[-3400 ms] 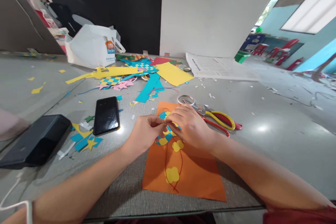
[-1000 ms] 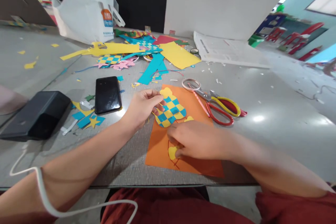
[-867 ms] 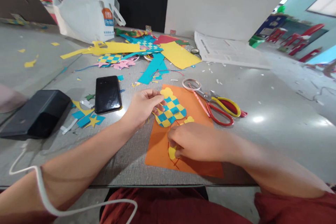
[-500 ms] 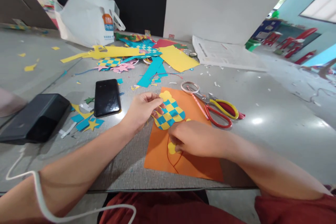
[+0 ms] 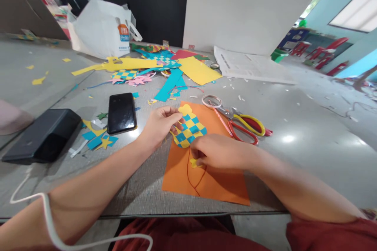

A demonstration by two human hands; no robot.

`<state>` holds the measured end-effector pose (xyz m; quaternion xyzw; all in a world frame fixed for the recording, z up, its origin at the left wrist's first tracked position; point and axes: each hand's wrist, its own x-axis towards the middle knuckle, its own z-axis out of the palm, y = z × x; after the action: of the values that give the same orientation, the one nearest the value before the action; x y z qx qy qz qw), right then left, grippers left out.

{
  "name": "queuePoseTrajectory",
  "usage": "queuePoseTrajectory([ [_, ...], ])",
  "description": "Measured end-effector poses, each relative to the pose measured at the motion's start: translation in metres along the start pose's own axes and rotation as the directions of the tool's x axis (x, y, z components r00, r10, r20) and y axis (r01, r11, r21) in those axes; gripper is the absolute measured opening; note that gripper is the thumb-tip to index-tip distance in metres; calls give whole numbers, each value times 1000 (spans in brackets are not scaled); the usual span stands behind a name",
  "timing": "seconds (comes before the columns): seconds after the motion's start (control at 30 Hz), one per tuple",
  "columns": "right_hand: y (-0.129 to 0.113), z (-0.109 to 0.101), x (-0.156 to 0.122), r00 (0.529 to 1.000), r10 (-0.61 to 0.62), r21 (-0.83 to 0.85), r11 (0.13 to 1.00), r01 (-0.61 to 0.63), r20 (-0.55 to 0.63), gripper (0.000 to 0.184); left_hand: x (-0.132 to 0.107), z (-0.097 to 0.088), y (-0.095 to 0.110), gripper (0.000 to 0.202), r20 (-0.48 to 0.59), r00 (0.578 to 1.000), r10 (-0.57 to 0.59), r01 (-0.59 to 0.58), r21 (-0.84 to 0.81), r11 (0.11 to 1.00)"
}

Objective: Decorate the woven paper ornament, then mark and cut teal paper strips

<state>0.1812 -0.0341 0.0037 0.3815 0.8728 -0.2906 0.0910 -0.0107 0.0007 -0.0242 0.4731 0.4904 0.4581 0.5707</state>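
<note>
An orange sheet of paper (image 5: 224, 188) lies near the table's front edge. On its upper left is a checkered yellow-and-blue woven paper piece (image 5: 191, 129), with a yellow paper flower (image 5: 185, 110) at its top. My left hand (image 5: 161, 125) pinches the woven piece's left edge between thumb and fingers. Below that piece, my right hand (image 5: 215, 151) is closed on a small yellow paper cutout (image 5: 193, 162), mostly hidden under the fingers. A thin brown cord (image 5: 188, 172) forms a pointed loop on the sheet beneath it.
Scissors (image 5: 244, 125) and a tape roll (image 5: 212, 101) lie at the sheet's upper right. To the left are a phone (image 5: 121, 113), paper scraps (image 5: 96, 139) and a black device (image 5: 44, 135). Farther back are coloured paper (image 5: 200, 70), newspaper (image 5: 250, 66) and a white bag (image 5: 100, 27).
My right fingers have shifted slightly over the yellow cutout, so less of it shows. My left hand keeps its pinch on the woven piece. The whole view has tilted a little.
</note>
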Motion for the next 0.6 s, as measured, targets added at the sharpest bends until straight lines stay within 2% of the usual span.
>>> queuePoseTrajectory([
  [0.13,1,-7,-1,998,-66,37,997,65,19,4,0,0,0,15,7,1000,13,-13,-1,1000],
  [0.27,5,-27,-10,990,-127,130,982,134,-55,4,-2,-1,0,15,21,1000,16,-15,-23,1000],
  [0.37,11,-43,-17,988,-90,286,950,122,-124,9,-3,-1,2,15,42,999,27,-25,-45,999],
  [0.43,16,-49,-17,975,-83,390,907,160,-208,10,-3,-1,2,12,45,999,30,-28,-51,998],
  [0.6,34,-49,0,909,63,539,821,188,-413,15,-4,3,3,11,44,999,28,-26,-43,999],
])
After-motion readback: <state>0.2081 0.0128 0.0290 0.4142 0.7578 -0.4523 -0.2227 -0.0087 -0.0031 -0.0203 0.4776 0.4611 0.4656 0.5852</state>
